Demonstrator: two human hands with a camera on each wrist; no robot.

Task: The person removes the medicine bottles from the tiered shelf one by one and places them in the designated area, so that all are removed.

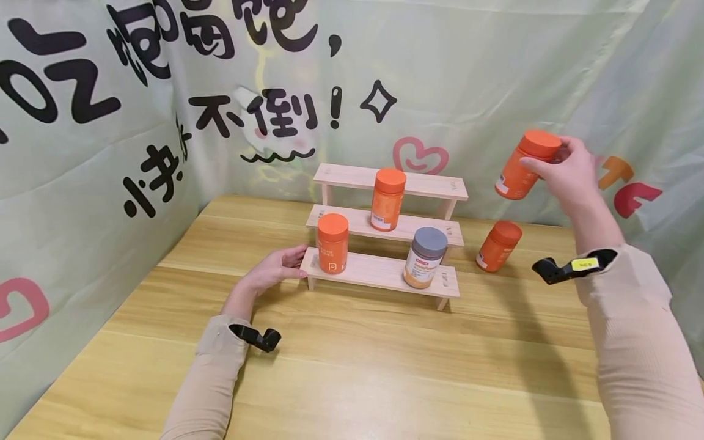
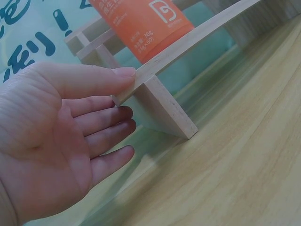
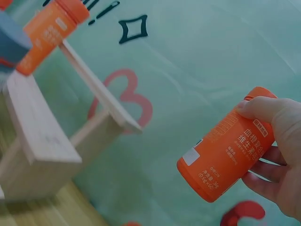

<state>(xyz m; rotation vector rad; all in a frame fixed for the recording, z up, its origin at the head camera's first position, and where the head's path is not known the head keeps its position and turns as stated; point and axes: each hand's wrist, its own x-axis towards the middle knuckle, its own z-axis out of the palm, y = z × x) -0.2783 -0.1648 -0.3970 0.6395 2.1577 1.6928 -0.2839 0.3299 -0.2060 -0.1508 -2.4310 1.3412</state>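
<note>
My right hand (image 1: pixel 572 174) grips an orange bottle (image 3: pixel 225 150) with an orange lid. This bottle is tilted in the air, right of the three-tier wooden shelf (image 1: pixel 374 272). At the shelf's left end, my left hand (image 2: pixel 61 127) pinches the corner of the lowest board, thumb on top and the other fingers loosely spread. Close to that corner stands an orange bottle (image 1: pixel 333 244) on the lowest tier. A grey-lidded bottle (image 1: pixel 422 266) is on the same tier, toward the right. The middle tier carries another orange bottle (image 1: pixel 387 201).
A further orange bottle (image 1: pixel 497 246) stands on the wooden table (image 1: pixel 352 366), right of the shelf and below my right hand. A pale fabric backdrop (image 1: pixel 495 73) with dark lettering and hearts hangs behind and along the left side.
</note>
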